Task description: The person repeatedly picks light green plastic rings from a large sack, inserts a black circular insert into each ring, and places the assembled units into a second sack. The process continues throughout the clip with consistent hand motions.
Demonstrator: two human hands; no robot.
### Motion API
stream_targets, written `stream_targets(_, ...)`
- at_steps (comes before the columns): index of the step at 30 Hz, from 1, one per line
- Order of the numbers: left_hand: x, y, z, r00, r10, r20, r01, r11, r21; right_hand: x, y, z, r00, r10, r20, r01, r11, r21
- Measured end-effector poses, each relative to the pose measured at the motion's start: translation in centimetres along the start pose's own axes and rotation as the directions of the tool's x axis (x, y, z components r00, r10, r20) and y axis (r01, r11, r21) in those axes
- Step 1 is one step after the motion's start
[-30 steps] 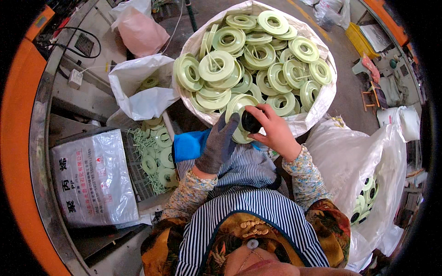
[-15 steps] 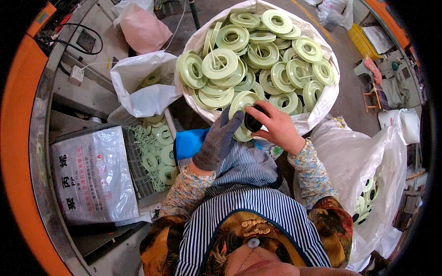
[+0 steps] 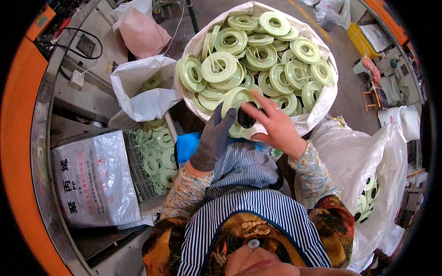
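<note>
My left hand (image 3: 215, 140), in a dark grey glove, grips a pale green plastic flanged ring (image 3: 235, 99) by its left side, just above my lap. A black round part (image 3: 246, 117) sits at the middle of this ring. My bare right hand (image 3: 280, 131) is open over the ring's right side, its fingers apart and slightly blurred beside the black part. Whether those fingertips touch the ring I cannot tell. Right beyond both hands, a big white woven sack (image 3: 330, 99) is heaped with similar green rings (image 3: 219, 67).
At left, a crate (image 3: 171, 126) contains green rings and thin scraps, beside a printed plastic bag (image 3: 99, 179). A smaller white sack (image 3: 145, 103) stands behind it. On the right, a translucent bag (image 3: 354, 152) holds green rings with black centres. A yellow crate (image 3: 363, 41) is farther back.
My right fingers have lifted and spread away from the black part, which they held before. The ring now faces up more fully, and my left hand has shifted slightly left.
</note>
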State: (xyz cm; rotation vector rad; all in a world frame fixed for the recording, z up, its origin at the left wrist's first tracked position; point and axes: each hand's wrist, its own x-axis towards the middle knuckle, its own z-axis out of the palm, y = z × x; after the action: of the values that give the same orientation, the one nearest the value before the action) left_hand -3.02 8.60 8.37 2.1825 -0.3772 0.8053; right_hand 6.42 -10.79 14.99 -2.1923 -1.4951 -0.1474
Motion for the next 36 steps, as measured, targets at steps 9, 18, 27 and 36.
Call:
stream_targets(9, -1.7, 2.6, 2.3, 0.975, -0.167, -0.146, 0.18, 0.98, 0.083, -0.5, -1.9, 3.6, 0.928, 0.369, -0.053, -0.334, 0.886, 0.32)
stream_targets(18, -0.8, 4.0, 1.1, 0.874, -0.486, -0.015, 0.451, 0.821, -0.351, -0.5, -1.5, 3.3, 0.974, 0.226, 0.017, -0.226, 0.962, 0.151)
stream_targets(27, -0.9, 5.4, 3.3, 0.821, -0.57, 0.003, 0.513, 0.737, -0.44, -2.0, -0.3, 5.2, 0.868, 0.487, 0.099, -0.44, 0.662, 0.606)
stream_targets(36, -1.5, 4.4, 1.7, 0.58, -0.803, 0.136, 0.604, 0.312, -0.733, -2.5, 0.5, 5.4, 0.818, 0.538, -0.202, -0.433, 0.808, 0.4)
